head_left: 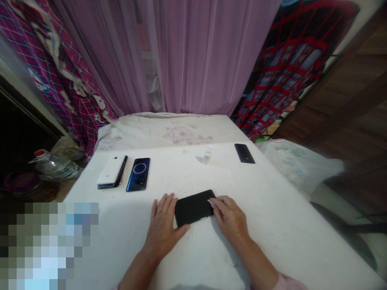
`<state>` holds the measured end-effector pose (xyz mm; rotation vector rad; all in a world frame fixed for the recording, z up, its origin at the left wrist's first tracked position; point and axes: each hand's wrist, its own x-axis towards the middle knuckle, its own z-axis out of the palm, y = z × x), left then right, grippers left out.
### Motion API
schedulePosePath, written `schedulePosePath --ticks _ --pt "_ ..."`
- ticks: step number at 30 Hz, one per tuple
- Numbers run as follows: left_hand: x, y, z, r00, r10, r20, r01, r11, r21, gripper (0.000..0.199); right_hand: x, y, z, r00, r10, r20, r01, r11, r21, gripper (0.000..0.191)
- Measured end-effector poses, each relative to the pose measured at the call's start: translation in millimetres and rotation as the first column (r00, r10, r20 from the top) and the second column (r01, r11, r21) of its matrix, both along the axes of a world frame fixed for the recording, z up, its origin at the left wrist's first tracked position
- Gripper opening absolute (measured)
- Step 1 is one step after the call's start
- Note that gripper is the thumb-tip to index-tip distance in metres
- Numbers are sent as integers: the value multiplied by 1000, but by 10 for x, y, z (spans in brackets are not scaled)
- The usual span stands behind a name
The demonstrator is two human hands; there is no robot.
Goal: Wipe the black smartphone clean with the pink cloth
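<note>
A smartphone (pixel 195 208) with a dark screen lies face up on the white-covered table, slightly slanted. My left hand (pixel 163 221) rests at its left end, fingers stretched out on the table and the thumb along the phone's lower edge. At the right end, my right hand (pixel 230 215) has its thumb and fingers pinched together over the screen. Something small and pale shows at those fingertips, too small to make out. Beyond the phone stands a small clear bottle (pixel 207 155).
At the left lie a blue phone (pixel 138 175) and a stack of phones with a white one (pixel 111 170) on top. A black phone (pixel 244 153) lies near the right edge. Purple curtains (pixel 193 56) hang behind the table; a large water bottle (pixel 56 163) stands beyond its left side.
</note>
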<state>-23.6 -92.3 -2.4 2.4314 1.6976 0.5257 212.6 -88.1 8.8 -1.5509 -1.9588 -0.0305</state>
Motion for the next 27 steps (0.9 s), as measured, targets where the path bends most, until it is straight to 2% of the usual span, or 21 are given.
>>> schedulePosePath --ticks 4,8,10,17,19,24,27 --pt "1 -1 -6 1000 -1 12 1 1000 12 68 -51 16 17 998 -32 47 31 999 24 23" --pt "0 -5 -3 1000 -4 18 4 1000 17 67 -232 -90 66 990 115 87 -115 993 -1 23" --pt "2 -5 5 1000 -3 16 3 1000 11 67 -231 -113 76 986 150 78 -150 989 -8 23" --pt "13 -4 18 1000 5 15 -5 1000 -6 68 21 -1 48 997 -42 65 41 999 19 22" --pt "12 -4 10 1000 1 18 -1 1000 9 68 -50 -25 57 997 -13 72 12 1000 18 23" --pt "6 -3 -9 1000 -7 2 7 1000 22 69 -313 -157 83 985 159 73 -158 987 -16 22" --pt "3 -3 -7 1000 -8 0 8 1000 21 69 -255 -165 70 986 158 60 -157 987 -18 22"
